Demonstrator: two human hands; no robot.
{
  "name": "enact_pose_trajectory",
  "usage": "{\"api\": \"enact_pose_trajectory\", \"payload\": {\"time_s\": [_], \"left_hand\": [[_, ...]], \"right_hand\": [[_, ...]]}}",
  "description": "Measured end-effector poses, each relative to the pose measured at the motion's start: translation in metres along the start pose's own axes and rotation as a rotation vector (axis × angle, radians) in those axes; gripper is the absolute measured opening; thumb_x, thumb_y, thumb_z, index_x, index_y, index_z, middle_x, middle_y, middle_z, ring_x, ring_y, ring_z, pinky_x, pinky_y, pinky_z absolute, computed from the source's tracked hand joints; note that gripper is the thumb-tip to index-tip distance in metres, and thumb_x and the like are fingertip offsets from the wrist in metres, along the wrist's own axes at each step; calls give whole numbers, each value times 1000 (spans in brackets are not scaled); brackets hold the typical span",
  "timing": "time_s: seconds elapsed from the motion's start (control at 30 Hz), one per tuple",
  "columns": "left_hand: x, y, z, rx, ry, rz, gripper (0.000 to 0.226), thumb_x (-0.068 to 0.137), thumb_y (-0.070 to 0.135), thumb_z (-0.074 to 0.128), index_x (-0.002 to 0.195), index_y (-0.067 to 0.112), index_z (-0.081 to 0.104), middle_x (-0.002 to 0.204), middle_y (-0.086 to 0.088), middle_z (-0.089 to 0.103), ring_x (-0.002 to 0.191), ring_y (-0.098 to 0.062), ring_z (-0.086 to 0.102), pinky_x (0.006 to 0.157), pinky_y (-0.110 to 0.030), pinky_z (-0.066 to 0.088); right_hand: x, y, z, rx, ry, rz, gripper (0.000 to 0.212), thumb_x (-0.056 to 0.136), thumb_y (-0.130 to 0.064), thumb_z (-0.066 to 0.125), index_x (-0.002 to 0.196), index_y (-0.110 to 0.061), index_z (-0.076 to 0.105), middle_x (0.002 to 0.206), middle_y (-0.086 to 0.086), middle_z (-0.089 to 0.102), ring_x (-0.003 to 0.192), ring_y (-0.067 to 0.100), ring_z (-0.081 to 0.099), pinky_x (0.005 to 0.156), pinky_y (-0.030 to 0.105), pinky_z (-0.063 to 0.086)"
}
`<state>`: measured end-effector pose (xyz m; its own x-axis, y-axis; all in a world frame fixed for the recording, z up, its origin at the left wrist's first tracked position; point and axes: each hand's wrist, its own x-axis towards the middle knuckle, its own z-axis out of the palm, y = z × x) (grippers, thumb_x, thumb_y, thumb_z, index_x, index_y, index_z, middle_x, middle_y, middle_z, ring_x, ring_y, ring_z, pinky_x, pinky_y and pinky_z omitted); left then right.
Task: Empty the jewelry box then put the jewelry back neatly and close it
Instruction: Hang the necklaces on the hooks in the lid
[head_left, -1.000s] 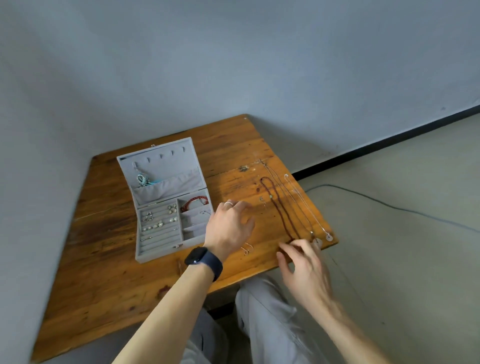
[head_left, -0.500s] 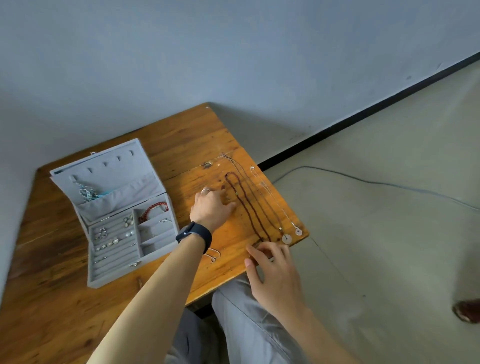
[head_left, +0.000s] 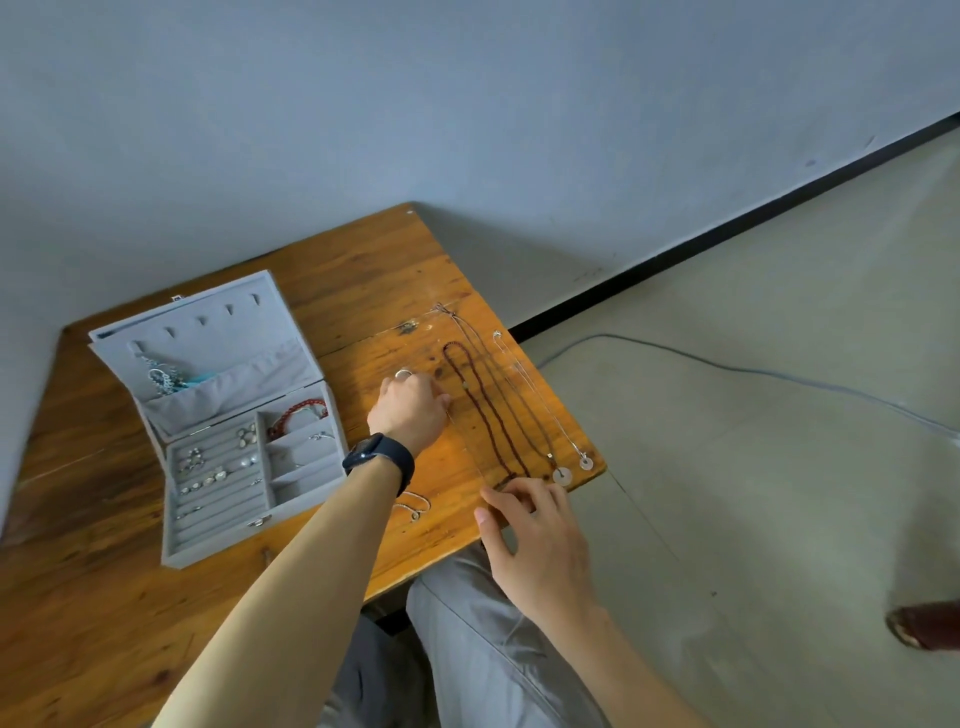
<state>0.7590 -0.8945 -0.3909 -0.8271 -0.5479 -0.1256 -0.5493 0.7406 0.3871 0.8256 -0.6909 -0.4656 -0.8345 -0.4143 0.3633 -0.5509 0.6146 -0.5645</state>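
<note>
Loosely spread, the right hand (head_left: 535, 540) sets its fingers (head_left: 500, 501) on the table (head_left: 363, 270) at the near edge, by the end of the bead necklace (head_left: 466, 387). The left hand (head_left: 410, 410) curls just left of it, its grip hidden. The open box (head_left: 208, 332) stands further left.

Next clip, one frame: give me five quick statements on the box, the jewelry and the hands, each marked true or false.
1. The jewelry box has its lid up. True.
2. A red bracelet lies in one of its compartments. True.
3. The dark beaded necklace hangs inside the lid. False: it lies stretched out on the table, right of the left hand.
4. The left wrist is bare. False: it wears a dark watch.
5. The right hand grips the box. False: it is at the table's near edge, apart from the box, fingers spread.
</note>
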Motion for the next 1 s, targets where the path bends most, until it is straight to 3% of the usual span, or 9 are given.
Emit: {"api": "enact_pose_trajectory", "payload": {"time_s": [0.17,0.3,0.5,0.63,0.8,0.87,1.0], "left_hand": [[-19,-3,-21,-307,-22,19,12,102,24,53,110,15,57,100,-2,68,86,-13,64,66,-24,50],[-44,-9,-49,-508,-19,47,8,99,22,57,103,15,59,89,2,72,84,-17,66,75,-33,54],[-79,-14,-95,-1013,-155,-36,9,96,11,61,104,14,60,87,-4,70,84,-16,68,71,-27,53],[-94,-21,-122,-1266,-165,-53,10,97,6,54,103,14,54,83,-5,66,85,-22,70,81,-31,52],[-114,-40,-164,-1210,-113,-40,15,96,4,53,108,12,58,91,-6,67,66,-17,62,59,-25,42],[-121,-48,-177,-1156,-88,-29,15,95,3,57,108,11,60,94,-4,70,61,-16,58,50,-22,40],[-134,-64,-195,-1142,-38,-37,15,95,5,61,108,11,64,92,-2,73,61,-13,57,53,-23,39]], "right_hand": [[3,-1,-2,-36,0,-44,25,97,-45,53,98,-27,72,97,-9,59,86,13,50,63,26,53],[6,-8,-9,-61,-36,-30,19,94,-43,58,92,-27,67,94,-8,57,83,15,50,57,28,50],[9,-21,-20,63,-2,-91,5,93,-27,64,93,-25,59,90,-10,54,79,12,50,61,27,47],[16,-44,-31,214,61,-115,25,88,-19,71,111,-14,60,95,-6,61,83,10,57,71,13,42],[27,-83,-41,441,43,-71,12,85,-17,76,96,-19,72,102,-9,62,93,2,58,82,2,38],[30,-99,-40,618,-92,61,11,86,-19,75,95,-24,72,91,-17,69,89,0,66,77,7,46],[36,-128,-38,1036,-300,422,17,85,-11,75,101,-17,73,93,-4,76,87,17,74,78,30,59]]}}
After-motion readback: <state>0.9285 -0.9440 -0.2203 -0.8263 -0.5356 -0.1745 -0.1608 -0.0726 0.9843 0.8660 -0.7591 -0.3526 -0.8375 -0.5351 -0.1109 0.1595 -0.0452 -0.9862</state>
